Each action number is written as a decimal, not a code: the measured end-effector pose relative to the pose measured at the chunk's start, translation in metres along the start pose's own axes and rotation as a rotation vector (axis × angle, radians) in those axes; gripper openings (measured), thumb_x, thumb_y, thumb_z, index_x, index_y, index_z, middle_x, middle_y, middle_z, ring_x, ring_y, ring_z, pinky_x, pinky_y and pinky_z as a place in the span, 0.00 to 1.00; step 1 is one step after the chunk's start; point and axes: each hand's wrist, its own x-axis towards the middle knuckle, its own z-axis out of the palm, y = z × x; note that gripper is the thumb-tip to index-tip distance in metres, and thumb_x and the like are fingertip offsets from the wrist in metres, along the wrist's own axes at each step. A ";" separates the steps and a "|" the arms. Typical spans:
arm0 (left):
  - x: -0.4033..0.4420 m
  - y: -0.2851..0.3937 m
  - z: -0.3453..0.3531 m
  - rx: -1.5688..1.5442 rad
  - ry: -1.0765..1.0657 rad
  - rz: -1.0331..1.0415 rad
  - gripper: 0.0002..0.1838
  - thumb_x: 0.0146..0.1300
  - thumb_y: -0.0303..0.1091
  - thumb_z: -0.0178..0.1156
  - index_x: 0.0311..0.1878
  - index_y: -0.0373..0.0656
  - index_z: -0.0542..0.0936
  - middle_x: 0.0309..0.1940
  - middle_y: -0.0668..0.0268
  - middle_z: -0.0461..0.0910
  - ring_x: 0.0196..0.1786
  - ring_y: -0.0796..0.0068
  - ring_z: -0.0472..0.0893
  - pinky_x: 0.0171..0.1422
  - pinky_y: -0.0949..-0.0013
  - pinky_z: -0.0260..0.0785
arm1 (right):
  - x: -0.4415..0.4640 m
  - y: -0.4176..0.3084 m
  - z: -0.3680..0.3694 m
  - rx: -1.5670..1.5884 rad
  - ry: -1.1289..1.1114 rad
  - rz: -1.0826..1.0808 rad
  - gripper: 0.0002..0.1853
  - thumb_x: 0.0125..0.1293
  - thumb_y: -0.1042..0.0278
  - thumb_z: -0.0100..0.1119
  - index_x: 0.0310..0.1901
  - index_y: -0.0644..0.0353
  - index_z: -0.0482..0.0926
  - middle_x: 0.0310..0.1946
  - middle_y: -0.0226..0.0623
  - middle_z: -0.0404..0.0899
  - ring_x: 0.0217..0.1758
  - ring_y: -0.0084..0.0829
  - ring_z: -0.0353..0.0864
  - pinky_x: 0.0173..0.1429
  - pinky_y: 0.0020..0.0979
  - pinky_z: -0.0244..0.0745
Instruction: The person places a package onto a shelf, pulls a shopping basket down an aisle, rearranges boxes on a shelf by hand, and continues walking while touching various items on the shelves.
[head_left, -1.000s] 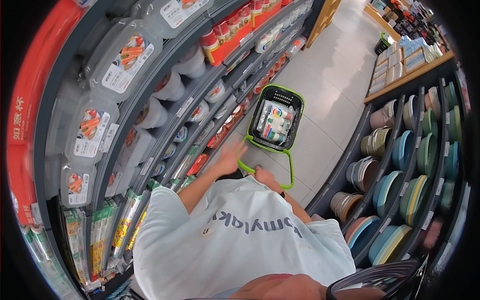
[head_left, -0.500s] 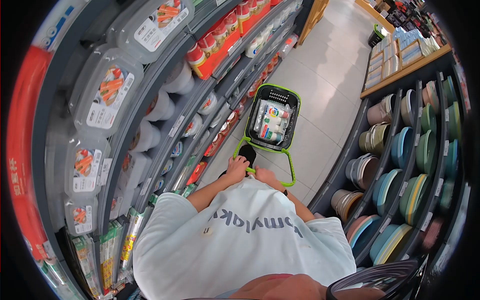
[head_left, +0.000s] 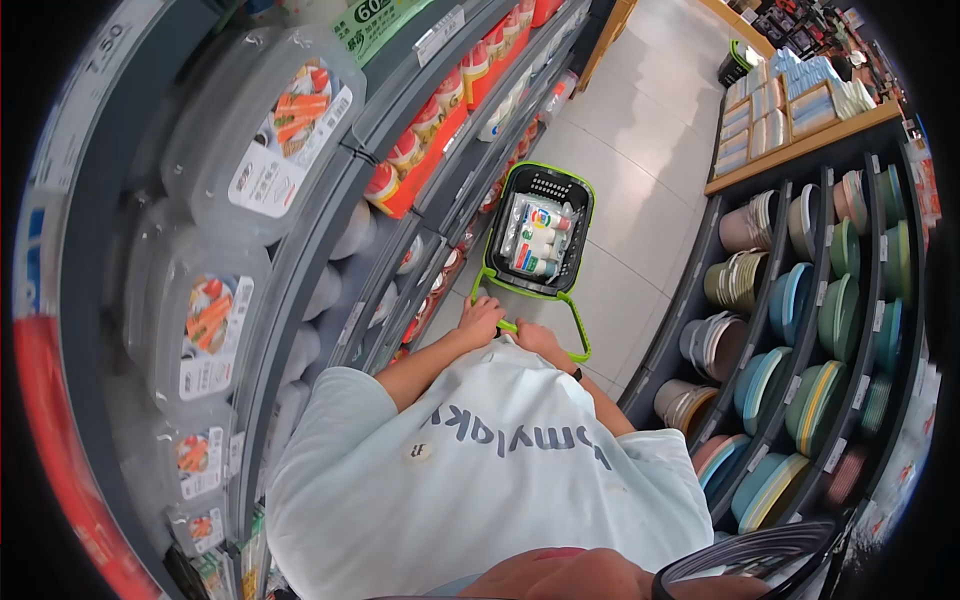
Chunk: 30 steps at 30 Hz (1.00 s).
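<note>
A black shopping basket [head_left: 580, 255] with a bright green rim is on the floor ahead of me, or just above it; I cannot tell which. Inside lie clear-wrapped packs [head_left: 541, 238] with white, red and green printing. The basket's green handle [head_left: 579, 325] slants back toward my body. My left hand [head_left: 483, 319] is closed around the near part of this handle. Close beside it, my right hand [head_left: 538, 340] grips the same bar, its fingers partly hidden by my shirt front.
To the left, tall shelves hold clear plastic food boxes [head_left: 215, 325] and red-packed goods [head_left: 425, 130]. Stacked bowls and buckets [head_left: 748, 220] fill the right shelf. Beyond the basket runs the tiled aisle floor [head_left: 640, 150], with a wooden display stand [head_left: 800, 148] at far right.
The shelves on both sides have shifted in view, with the left food boxes now lower and larger, as I move along the aisle. Both hands keep their hold on the handle.
</note>
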 end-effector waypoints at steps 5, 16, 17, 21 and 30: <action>0.041 0.010 -0.090 -0.214 0.055 -0.134 0.44 0.61 0.36 0.65 0.78 0.45 0.56 0.79 0.50 0.53 0.81 0.49 0.52 0.79 0.33 0.41 | 0.039 -0.012 -0.016 0.030 -0.050 0.014 0.32 0.71 0.32 0.47 0.49 0.58 0.76 0.35 0.56 0.85 0.40 0.61 0.85 0.42 0.57 0.79; 0.109 -0.025 -0.249 0.079 0.650 -0.254 0.42 0.61 0.40 0.65 0.75 0.34 0.59 0.79 0.46 0.50 0.81 0.49 0.50 0.78 0.42 0.44 | 0.068 -0.019 -0.049 0.014 -0.119 0.011 0.22 0.73 0.48 0.47 0.49 0.62 0.74 0.36 0.55 0.85 0.42 0.58 0.86 0.44 0.56 0.80; 0.110 -0.026 -0.249 0.069 0.637 -0.310 0.43 0.62 0.40 0.65 0.75 0.34 0.59 0.79 0.46 0.49 0.81 0.50 0.50 0.77 0.41 0.44 | 0.070 -0.017 -0.051 0.012 -0.125 0.020 0.20 0.72 0.50 0.49 0.49 0.62 0.74 0.36 0.55 0.85 0.43 0.57 0.86 0.44 0.55 0.80; 0.117 -0.024 -0.254 0.030 0.619 -0.385 0.43 0.63 0.42 0.65 0.76 0.35 0.58 0.79 0.46 0.49 0.80 0.49 0.51 0.75 0.38 0.44 | 0.077 -0.014 -0.081 0.012 -0.157 0.007 0.17 0.68 0.56 0.51 0.46 0.63 0.76 0.40 0.57 0.84 0.47 0.56 0.85 0.47 0.52 0.81; 0.137 -0.023 -0.256 -0.031 0.706 -0.405 0.42 0.62 0.42 0.65 0.75 0.36 0.59 0.76 0.45 0.53 0.76 0.45 0.57 0.73 0.36 0.45 | 0.115 0.020 -0.130 0.081 -0.129 -0.158 0.19 0.67 0.56 0.54 0.48 0.66 0.75 0.38 0.58 0.83 0.45 0.58 0.84 0.46 0.53 0.79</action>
